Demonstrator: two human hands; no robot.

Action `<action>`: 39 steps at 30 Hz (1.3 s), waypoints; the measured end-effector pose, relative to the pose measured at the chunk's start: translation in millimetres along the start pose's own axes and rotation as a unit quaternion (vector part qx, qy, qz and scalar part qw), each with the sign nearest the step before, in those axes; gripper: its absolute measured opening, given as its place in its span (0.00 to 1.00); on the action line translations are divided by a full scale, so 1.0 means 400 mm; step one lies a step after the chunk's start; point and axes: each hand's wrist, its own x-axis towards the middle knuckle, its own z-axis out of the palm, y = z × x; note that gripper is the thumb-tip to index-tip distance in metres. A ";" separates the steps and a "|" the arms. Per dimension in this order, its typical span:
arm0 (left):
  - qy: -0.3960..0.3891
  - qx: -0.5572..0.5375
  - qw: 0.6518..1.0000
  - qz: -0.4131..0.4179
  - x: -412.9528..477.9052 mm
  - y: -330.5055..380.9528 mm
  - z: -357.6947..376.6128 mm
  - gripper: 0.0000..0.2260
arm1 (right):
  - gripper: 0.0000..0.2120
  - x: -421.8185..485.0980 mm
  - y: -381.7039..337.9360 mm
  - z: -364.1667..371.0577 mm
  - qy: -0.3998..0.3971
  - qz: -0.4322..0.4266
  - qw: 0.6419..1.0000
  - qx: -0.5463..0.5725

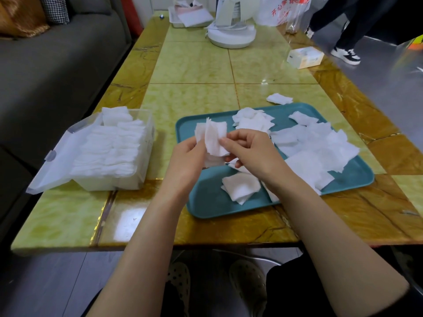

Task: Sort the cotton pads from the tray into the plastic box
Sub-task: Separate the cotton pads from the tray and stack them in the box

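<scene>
- Cotton pads (315, 145) lie scattered over the teal tray (206, 202), mostly its right half; one stray pad (279, 98) rests on the table (192, 65) just beyond the far rim
- A small stack (214, 140) is held upright above the tray's left part; the left hand (185, 161) grips it from the left; the right hand (249, 152) pinches its right edge with curled fingers (231, 140)
- The clear plastic box (119, 181), lid open, stands left of the tray, packed with pads
</scene>
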 end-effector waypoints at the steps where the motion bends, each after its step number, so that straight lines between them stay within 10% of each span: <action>1: 0.004 0.000 1.000 -0.006 0.000 0.001 0.001 0.13 | 0.04 0.000 0.002 -0.001 0.004 -0.001 1.000 -0.005; 18: 0.073 0.030 0.997 0.001 -0.004 0.006 0.001 0.10 | 0.01 0.010 0.032 -0.009 0.017 -0.023 0.983 -0.182; 28: 0.091 0.056 0.994 0.019 0.011 -0.014 -0.011 0.16 | 0.31 -0.009 0.041 -0.059 -0.263 -0.010 0.863 -0.432; 39: 0.100 0.079 0.992 0.022 0.014 -0.020 -0.011 0.16 | 0.03 0.002 0.061 -0.041 -0.094 -0.081 0.922 -0.368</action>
